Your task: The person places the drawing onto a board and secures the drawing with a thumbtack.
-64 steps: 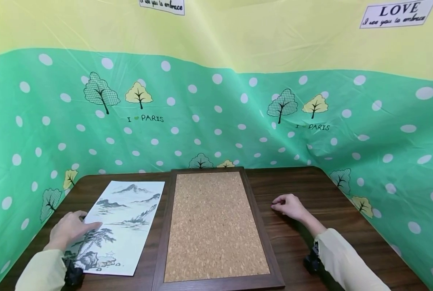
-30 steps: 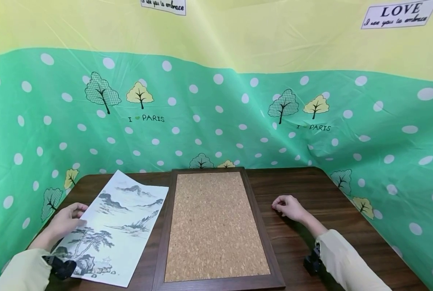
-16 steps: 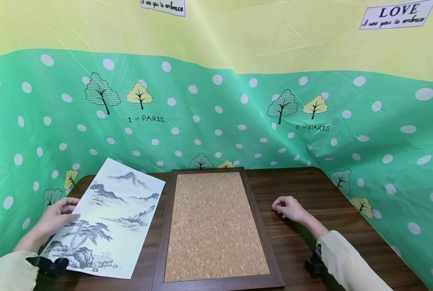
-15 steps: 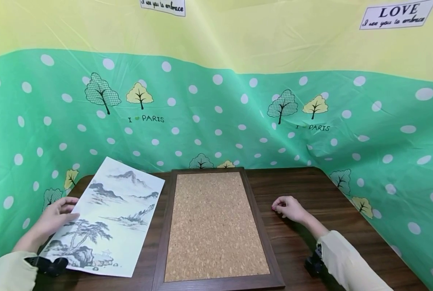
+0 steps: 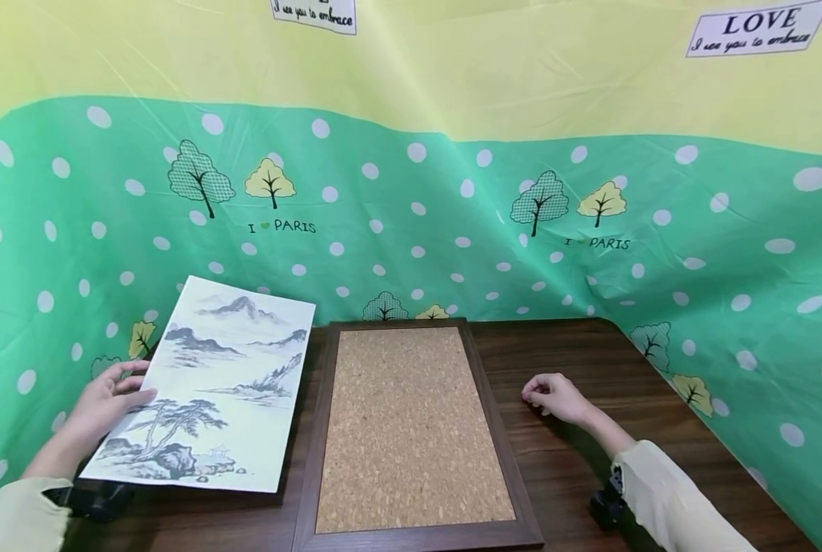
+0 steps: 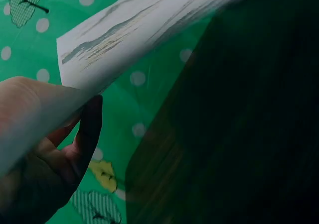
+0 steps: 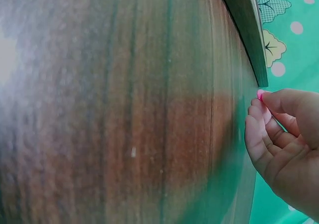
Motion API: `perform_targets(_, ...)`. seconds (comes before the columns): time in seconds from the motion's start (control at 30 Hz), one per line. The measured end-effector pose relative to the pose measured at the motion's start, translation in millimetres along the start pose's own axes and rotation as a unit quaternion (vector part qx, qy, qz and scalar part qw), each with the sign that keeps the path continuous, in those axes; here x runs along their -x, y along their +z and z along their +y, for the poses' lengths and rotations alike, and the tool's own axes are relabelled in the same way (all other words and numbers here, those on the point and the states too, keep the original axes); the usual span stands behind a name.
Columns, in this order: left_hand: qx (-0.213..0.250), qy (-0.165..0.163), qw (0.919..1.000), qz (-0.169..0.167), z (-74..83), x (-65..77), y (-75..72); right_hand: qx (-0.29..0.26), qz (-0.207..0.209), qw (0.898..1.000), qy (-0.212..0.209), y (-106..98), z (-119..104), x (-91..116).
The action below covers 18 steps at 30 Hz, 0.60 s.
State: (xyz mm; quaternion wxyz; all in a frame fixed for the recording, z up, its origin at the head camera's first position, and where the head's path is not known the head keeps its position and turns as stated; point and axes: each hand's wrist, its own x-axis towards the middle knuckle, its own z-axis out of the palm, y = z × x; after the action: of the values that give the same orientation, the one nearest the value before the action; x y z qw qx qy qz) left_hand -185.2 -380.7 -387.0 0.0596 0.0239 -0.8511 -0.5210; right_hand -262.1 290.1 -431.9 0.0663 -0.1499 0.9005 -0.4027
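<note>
My left hand (image 5: 103, 402) grips the left edge of a sheet of paper (image 5: 252, 429) printed with an ink landscape of mountains and trees. The sheet hangs above the table, left of a framed cork board (image 5: 414, 429). From the left wrist side, the paper (image 6: 99, 55) is bent, with the thumb over its printed face and fingers beneath. My right hand (image 5: 556, 397) is low over the table, right of the board. Between its thumb and forefinger it pinches a small pink piece (image 7: 260, 94), mostly covered by the fingertips; its exact kind is not clear.
The dark wooden table (image 5: 549, 491) carries the cork board, whose brown frame stands slightly raised. A green and yellow patterned cloth (image 5: 411, 207) hangs close behind the table and along its sides. Dark cameras sit at both wrists.
My left hand, first resting at the sheet's edge, has gripped it and raised it off the table, its far edge rising most. The right hand stays nearly in place.
</note>
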Motion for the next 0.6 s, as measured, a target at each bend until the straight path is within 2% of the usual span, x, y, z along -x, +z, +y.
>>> perform_targets(0.23, 0.001, -0.006, 1.0, -0.007, 19.5, -8.4, 26.7, -0.004, 0.002, 1.0, -0.001, 1.6, -2.5, -0.4)
perform_targets(0.43, 0.004, 0.01, 0.9995, -0.028, 33.6, -14.6, 59.7, -0.005, 0.009, 1.0, -0.004, 4.6, -3.4, -2.9)
perform_targets(0.6, 0.024, 0.002, 0.9982, -0.054, 44.0, -16.3, 90.2, -0.009, 0.015, 1.0, -0.006, 6.5, -4.5, -5.4)
